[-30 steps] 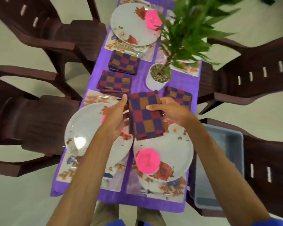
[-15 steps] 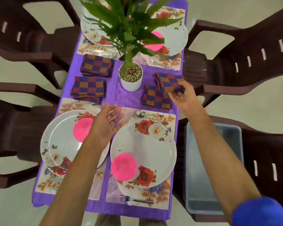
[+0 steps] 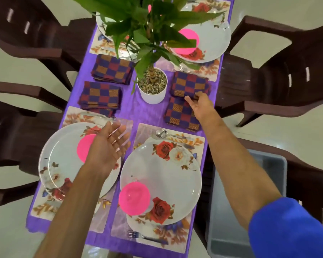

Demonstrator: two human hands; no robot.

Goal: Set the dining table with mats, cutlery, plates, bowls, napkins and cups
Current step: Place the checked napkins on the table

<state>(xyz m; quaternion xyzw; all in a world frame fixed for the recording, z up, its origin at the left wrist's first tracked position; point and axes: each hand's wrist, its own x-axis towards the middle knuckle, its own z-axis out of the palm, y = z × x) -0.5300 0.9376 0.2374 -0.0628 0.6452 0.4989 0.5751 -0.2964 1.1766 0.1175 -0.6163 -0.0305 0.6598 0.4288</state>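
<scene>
touching checkered woven napkin (image 3: 189, 84), right hand (image 3: 201, 105)

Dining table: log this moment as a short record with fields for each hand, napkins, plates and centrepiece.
left hand: open, palm up above the near-left plate
right hand: fingertips on the far-right napkin; grip unclear
napkins: four checked ones, two each side of the plant pot
plates: four floral, each showing a pink disc
cutlery: spoon beyond the near-right plate, fork before it
cups: none visible
</scene>
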